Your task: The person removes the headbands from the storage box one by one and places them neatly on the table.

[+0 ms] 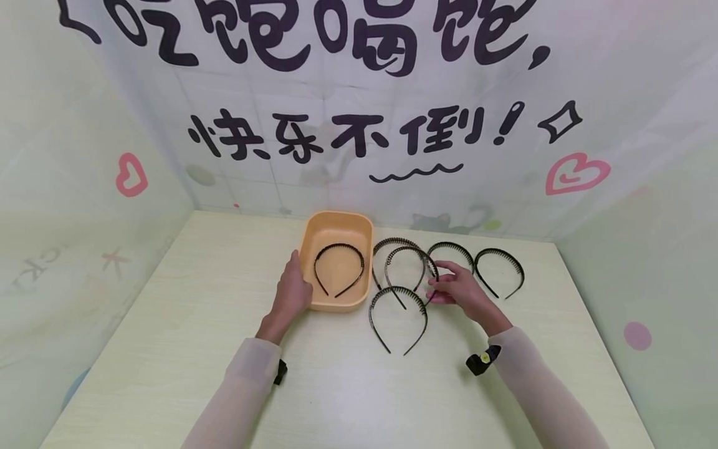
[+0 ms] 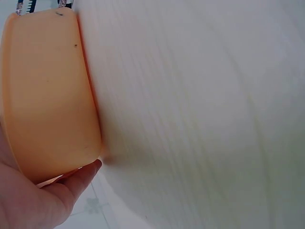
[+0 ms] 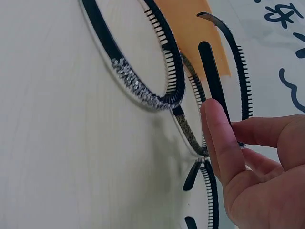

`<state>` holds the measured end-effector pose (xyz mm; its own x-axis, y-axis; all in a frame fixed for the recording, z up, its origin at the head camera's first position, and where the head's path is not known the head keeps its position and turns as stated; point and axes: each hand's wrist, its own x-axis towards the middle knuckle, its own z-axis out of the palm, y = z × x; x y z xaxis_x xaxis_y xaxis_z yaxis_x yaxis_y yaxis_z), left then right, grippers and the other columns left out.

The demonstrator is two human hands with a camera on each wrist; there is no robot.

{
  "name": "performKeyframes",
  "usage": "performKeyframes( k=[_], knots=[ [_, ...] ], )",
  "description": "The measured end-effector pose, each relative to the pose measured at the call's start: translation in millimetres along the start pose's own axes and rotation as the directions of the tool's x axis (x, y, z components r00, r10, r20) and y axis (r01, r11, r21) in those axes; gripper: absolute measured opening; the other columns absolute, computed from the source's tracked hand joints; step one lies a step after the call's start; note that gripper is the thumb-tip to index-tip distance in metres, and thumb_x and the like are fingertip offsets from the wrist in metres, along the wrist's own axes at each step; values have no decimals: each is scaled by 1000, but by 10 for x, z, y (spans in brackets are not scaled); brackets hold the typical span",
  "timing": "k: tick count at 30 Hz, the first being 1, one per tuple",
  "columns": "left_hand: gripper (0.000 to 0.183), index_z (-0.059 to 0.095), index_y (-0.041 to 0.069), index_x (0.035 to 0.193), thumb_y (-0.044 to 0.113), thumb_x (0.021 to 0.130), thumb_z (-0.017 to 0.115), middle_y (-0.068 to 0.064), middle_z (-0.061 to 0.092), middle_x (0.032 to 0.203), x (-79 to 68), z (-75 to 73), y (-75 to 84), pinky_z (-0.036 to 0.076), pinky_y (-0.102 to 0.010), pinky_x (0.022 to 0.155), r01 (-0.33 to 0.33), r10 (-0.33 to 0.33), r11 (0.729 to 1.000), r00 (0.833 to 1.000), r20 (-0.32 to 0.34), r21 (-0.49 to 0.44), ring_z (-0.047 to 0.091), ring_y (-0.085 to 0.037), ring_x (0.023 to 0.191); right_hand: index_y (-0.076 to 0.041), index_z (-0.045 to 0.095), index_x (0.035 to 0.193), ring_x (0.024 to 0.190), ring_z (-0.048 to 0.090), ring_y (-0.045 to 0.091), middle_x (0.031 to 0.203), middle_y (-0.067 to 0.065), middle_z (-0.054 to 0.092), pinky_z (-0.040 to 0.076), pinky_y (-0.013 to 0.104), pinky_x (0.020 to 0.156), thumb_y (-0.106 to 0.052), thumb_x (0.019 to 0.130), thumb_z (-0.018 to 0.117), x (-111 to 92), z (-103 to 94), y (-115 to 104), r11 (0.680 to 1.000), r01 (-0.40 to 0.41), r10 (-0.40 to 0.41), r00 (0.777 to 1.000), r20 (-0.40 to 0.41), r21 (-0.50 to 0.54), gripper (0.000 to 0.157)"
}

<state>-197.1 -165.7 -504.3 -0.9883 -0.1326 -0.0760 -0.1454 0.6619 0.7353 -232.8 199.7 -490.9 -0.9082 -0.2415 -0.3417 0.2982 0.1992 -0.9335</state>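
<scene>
An orange plastic box (image 1: pixel 336 307) stands at the back of the table with one black toothed headband (image 1: pixel 318 274) lying in it. My left hand (image 1: pixel 293 287) grips the box by its left side; in the left wrist view the thumb and fingers lie around a corner of its wall. Right of the box, my right hand (image 1: pixel 457 290) pinches a dark headband (image 3: pixel 214 71) between thumb and fingers, raised off the table. Below it lies another headband (image 1: pixel 371 319) with sparkly trim, and a further one (image 1: pixel 377 247) is partly behind the held one.
Two more black headbands, one (image 1: pixel 449 244) partly behind my right hand and one (image 1: pixel 520 269) farther right, lie on the pale table (image 1: pixel 359 399). Printed cloth walls (image 1: pixel 359 193) close off the back and both sides.
</scene>
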Motion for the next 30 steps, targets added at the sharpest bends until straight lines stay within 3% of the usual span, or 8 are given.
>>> performKeyframes(
  k=[16,30],
  knots=[
    [77,4,-4,157,-7,89,42,-32,27,154,-1,8,-3,36,-56,110,-2,2,1000,1000,-4,7,37,-46,138,-2,24,156,83,74,23,101,16,67,60,32,73,9,96,51,-244,-387,217,1000,-13,14,1000,27,-14,67],
    [77,3,-4,157,-7,89,41,-31,26,155,15,17,-13,36,-55,111,2,-2,1000,1000,3,11,35,-46,139,0,20,154,84,73,24,99,14,65,60,33,74,7,95,54,-470,-638,343,999,-34,35,996,86,-8,69]
  ],
)
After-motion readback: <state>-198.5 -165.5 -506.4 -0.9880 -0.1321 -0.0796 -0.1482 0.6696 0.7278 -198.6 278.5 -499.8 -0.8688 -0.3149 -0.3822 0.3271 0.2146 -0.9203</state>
